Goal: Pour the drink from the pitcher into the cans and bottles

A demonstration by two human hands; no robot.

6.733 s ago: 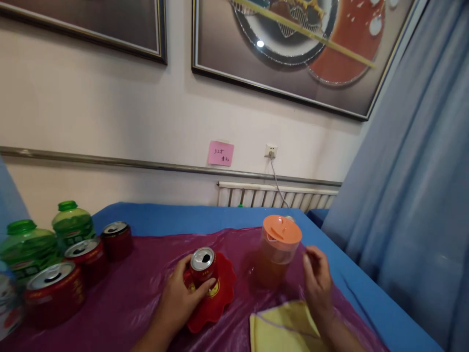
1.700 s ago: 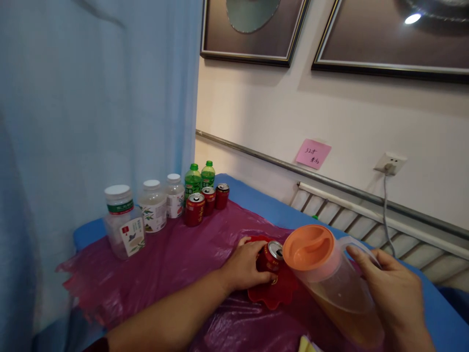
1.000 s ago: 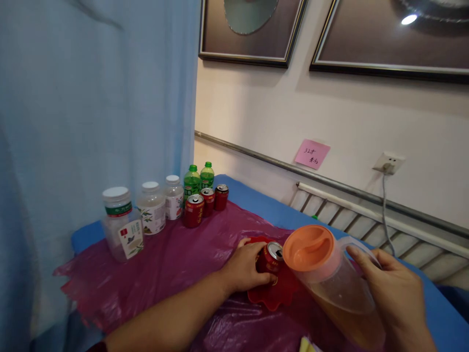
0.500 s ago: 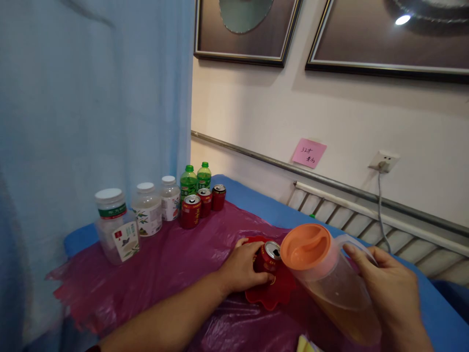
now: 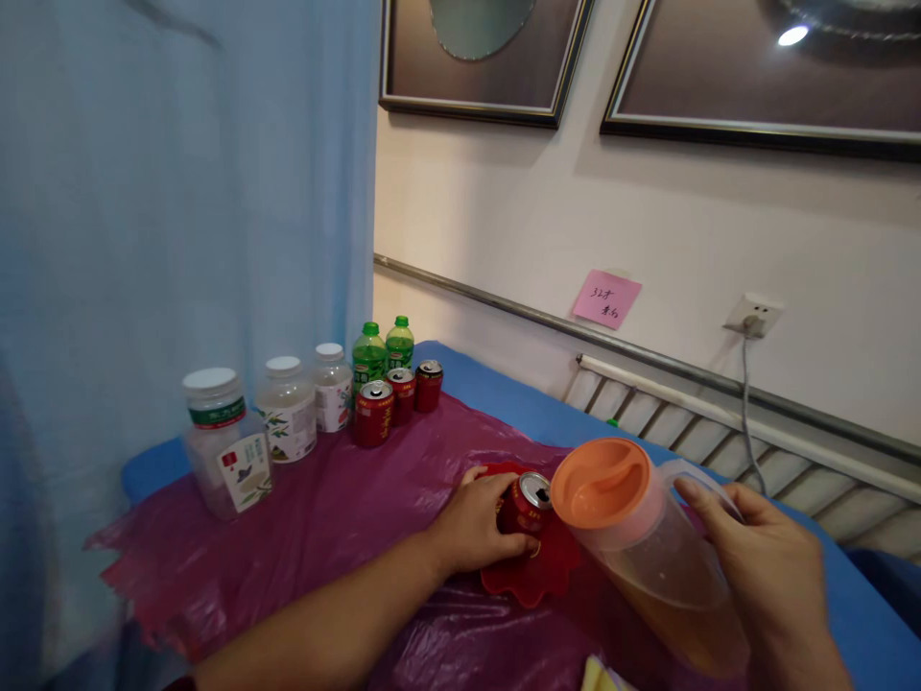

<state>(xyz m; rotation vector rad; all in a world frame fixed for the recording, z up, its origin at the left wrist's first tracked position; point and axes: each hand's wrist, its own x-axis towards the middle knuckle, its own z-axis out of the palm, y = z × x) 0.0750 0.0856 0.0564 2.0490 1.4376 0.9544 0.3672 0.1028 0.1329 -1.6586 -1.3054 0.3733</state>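
My left hand (image 5: pixel 479 523) is closed around a red drink can (image 5: pixel 524 509) with an opened silver top. The can stands on a red scalloped plate (image 5: pixel 529 576). By its handle, my right hand (image 5: pixel 767 557) grips a clear plastic pitcher (image 5: pixel 669 576) with an orange lid (image 5: pixel 604 483). Brownish liquid lies in the pitcher, which tilts to the left. Its lid edge is right beside the can's top; whether they touch I cannot tell. No stream of liquid is visible between them.
Several clear jars, among them a large white-lidded jar (image 5: pixel 228 446), stand at the left. Beside them are two green bottles (image 5: pixel 369 360) and three red cans (image 5: pixel 374 415). Purple plastic sheeting (image 5: pixel 317 537) covers the blue table (image 5: pixel 496 389). A radiator (image 5: pixel 662 413) lines the wall.
Both hands, the can and the pitcher hold nearly the same positions. The view has shifted very slightly.
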